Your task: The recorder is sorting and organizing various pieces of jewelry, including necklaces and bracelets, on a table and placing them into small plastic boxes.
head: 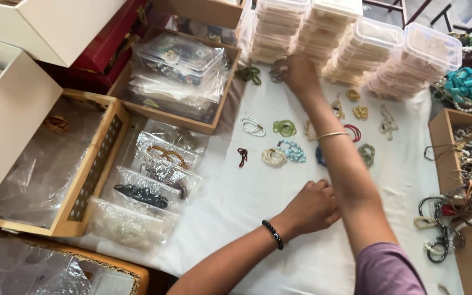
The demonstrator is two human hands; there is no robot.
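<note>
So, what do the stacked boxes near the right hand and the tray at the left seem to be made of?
The stacked boxes look like clear plastic: see-through walls, glossy lids. The tray looks like pale, unpainted wood with a perforated side; it could be bamboo. The right hand reaches to the boxes.

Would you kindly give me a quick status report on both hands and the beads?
Right hand stretched far, grip on dark beads beside stacked clear boxes. Left hand fisted on white cloth. Bracelets scattered between.
</note>
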